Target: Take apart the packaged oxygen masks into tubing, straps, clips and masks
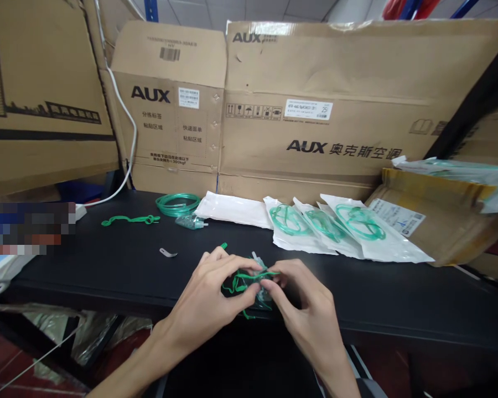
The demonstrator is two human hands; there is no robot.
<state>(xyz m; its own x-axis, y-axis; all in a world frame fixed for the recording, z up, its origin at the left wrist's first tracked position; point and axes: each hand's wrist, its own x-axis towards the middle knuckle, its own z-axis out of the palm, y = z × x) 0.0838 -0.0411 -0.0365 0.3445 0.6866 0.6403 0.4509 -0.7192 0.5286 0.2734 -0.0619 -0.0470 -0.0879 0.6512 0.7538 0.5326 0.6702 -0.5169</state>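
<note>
Near the front edge of the table, my left hand (222, 279) and my right hand (305, 293) come together with thumbs and fingertips pinched. Between them runs a thin green elastic strap (243, 276), its loose loops hanging below my left fingers. A clear greenish plastic piece (264, 298), perhaps a small mask, shows behind and under the fingertips, with a pale spout (255, 257) rising from it. My fingers hide much of it. Farther left lie a small curved metal blade (168, 253) and another green strap (130, 220).
A coil of green tubing (177, 204) and a clear plastic piece with a spout (191, 222) lie at the back. White pouches with green tubing (290, 221) stand beside a cardboard box (435, 221). Large cardboard panels (307, 72) wall the back; a white cable (133, 132) hangs left.
</note>
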